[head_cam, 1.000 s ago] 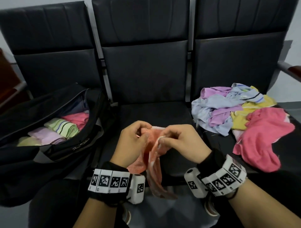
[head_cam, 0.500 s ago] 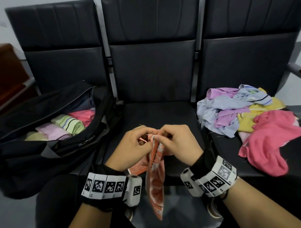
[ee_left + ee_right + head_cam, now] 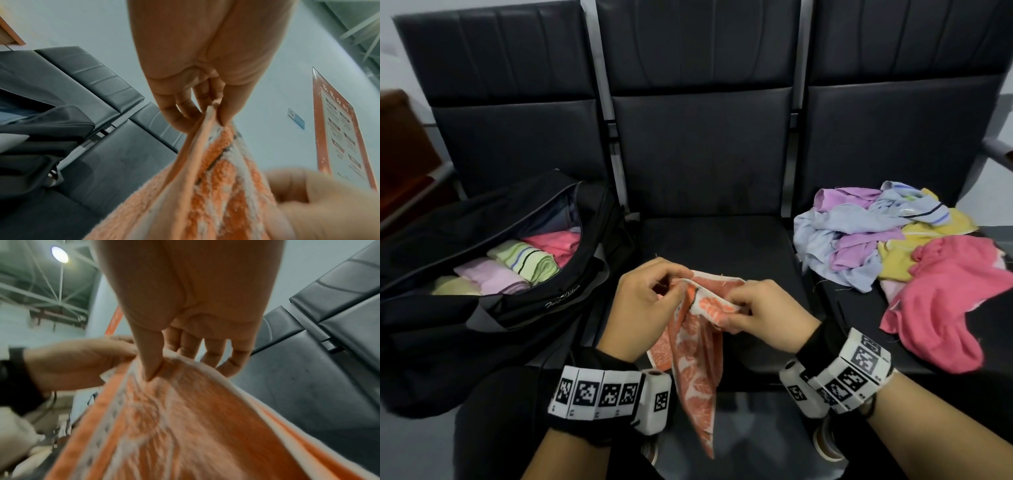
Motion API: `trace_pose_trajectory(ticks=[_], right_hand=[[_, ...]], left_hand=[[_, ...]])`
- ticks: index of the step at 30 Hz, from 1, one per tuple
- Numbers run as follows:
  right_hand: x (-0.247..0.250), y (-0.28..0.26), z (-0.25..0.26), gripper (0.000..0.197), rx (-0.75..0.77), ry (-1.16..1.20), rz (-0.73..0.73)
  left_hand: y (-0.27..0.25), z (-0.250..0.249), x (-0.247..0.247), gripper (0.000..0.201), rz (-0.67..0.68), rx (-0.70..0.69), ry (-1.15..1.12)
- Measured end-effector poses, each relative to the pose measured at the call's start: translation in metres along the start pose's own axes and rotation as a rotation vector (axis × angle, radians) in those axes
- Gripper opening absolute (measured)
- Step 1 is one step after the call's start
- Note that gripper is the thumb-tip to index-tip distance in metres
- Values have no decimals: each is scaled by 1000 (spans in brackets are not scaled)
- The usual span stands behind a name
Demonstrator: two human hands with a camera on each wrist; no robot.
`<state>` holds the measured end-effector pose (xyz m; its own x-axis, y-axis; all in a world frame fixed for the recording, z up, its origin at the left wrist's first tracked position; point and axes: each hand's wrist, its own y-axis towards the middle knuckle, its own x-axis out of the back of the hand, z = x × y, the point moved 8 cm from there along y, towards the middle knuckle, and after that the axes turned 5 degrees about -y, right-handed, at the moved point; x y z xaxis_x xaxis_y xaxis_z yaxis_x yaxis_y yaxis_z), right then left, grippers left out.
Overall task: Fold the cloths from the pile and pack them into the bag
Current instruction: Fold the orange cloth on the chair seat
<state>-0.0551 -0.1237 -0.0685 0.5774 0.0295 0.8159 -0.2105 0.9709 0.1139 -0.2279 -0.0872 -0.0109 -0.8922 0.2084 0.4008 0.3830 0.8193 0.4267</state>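
Note:
An orange and white patterned cloth (image 3: 697, 359) hangs in front of the middle seat, held by its top edge. My left hand (image 3: 650, 301) pinches one upper corner of the cloth (image 3: 209, 162) between thumb and fingers. My right hand (image 3: 756, 308) pinches the top edge a little to the right, thumb pressed on the cloth (image 3: 185, 418). The open black bag (image 3: 493, 298) lies on the left seat with several folded cloths (image 3: 524, 263) inside. The pile of loose cloths (image 3: 893, 253) covers the right seat.
Three black padded seats (image 3: 705, 240) stand in a row with upright backs. A large pink cloth (image 3: 945, 301) hangs over the right seat's front edge. A wooden armrest (image 3: 400, 137) is at the far left. An orange wall poster (image 3: 339, 129) shows behind.
My hands have drawn slightly apart, spreading the cloth's top edge between them. The cloth now hangs wider below my hands.

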Motion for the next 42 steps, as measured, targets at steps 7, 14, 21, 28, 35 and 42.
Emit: trace_pose_trajectory(ticks=[7,14,21,28,35,42], right_hand=[[-31,-20,-81,24,-111,-575,212],[-2,-27,-76,20,4,-630,-19],[78,-20,-60,10,81,-272,-339],[146,-17,-25,6,119,-100,-646],[165,-16,-11,8,75,-119,-686],[176,-29,-14,6,36,-45,-726]], left_hand=[[-1,-1,29,30,-137,-24,0],[0,20,64,31,-288,-18,80],[11,40,111,24,-472,47,116],[31,22,129,22,-557,12,83],[45,20,129,21,-516,55,113],[37,14,128,19,-491,62,107]])
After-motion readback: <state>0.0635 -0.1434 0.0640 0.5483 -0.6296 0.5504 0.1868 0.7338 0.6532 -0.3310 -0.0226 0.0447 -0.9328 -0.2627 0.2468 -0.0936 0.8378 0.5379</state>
